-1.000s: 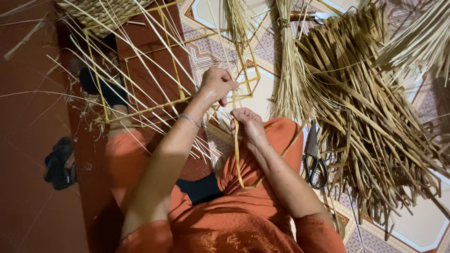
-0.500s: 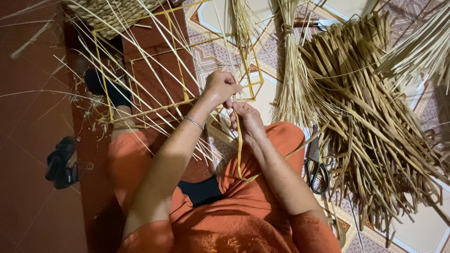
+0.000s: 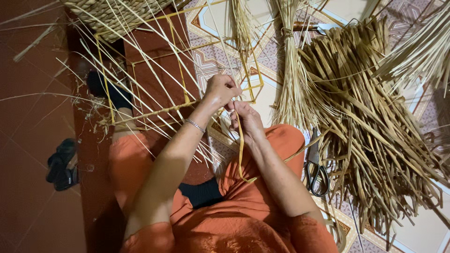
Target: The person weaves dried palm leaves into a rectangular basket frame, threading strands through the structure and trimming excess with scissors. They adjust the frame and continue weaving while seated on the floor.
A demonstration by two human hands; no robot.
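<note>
My left hand (image 3: 221, 89) is closed around a bar of a yellow wire frame (image 3: 178, 75) that rests across my knees. Many thin pale straw strands (image 3: 140, 61) fan out from the frame. My right hand (image 3: 247, 119) sits just below the left and pinches a flat yellow-green reed strip (image 3: 241, 154). The strip runs up between both hands and hangs down in a loop over my orange-clad lap. A silver bracelet (image 3: 195, 125) is on my left wrist.
A large heap of dried flat reeds (image 3: 370, 122) lies to the right, with a tied straw bundle (image 3: 290, 70) beside it. Black-handled scissors (image 3: 316, 168) lie by my right knee. A woven basket (image 3: 112, 14) sits at the top left. Dark sandals (image 3: 63, 164) are on the red floor.
Both hands have stayed at the frame's bar, working the strip. The hanging loop of the strip has shifted slightly. The view has drifted a little.
</note>
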